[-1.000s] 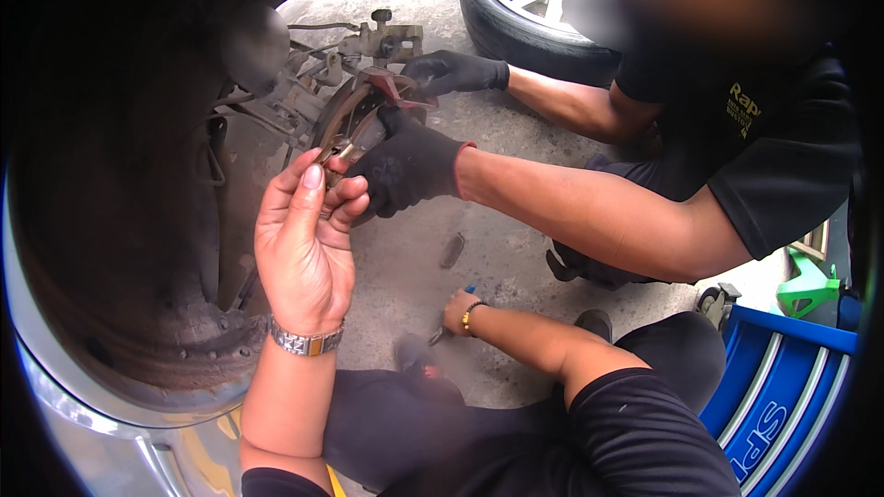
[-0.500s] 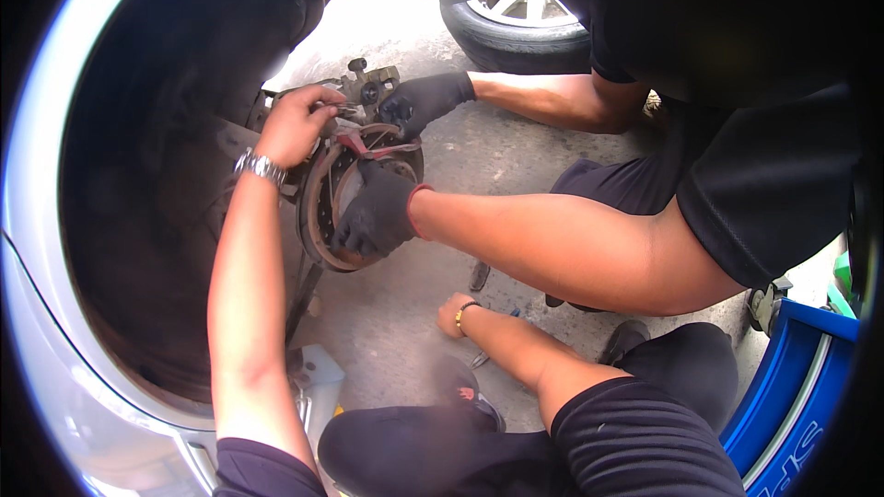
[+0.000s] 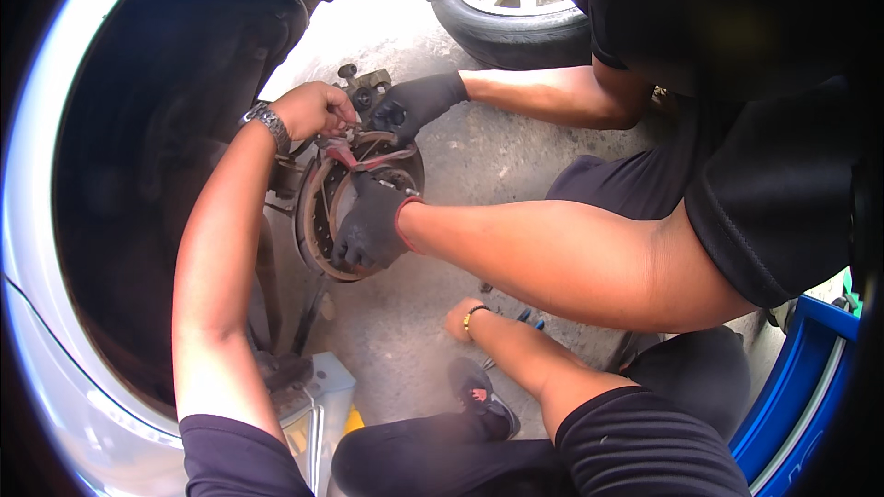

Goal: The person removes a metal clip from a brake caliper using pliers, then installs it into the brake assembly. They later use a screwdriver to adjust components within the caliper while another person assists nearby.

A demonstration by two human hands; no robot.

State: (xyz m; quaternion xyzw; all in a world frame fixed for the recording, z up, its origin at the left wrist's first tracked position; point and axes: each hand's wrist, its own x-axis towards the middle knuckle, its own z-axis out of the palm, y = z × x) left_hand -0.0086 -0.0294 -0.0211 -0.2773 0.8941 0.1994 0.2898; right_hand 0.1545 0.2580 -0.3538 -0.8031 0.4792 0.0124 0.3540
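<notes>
My left hand [image 3: 315,111] reaches over the top of a brake disc [image 3: 318,244], fingertips pinched at a small metal piece [image 3: 354,124] whose kind I cannot make out. Just below it, a reddish metal part [image 3: 354,159] lies across the upper disc. Beyond my fingers, a co-worker's black-gloved hand [image 3: 419,109] is at the brake caliper [image 3: 368,87]. The co-worker's other gloved hand [image 3: 370,225] rests on the disc's face. Low over the concrete, my right hand [image 3: 459,320] is curled closed; its inside is hidden.
The car's wheel arch [image 3: 120,221] curves along the left. A removed wheel [image 3: 511,28] lies behind the brake. Blue-handled pliers [image 3: 529,319] are on the floor beside my right forearm. A blue cart [image 3: 796,396] stands at right, and a pale box [image 3: 331,382] is below the disc.
My left hand has shifted slightly right and down, its wrist turned and elbow moved left. The view has shifted a little. Both gloved hands stay at the brake.
</notes>
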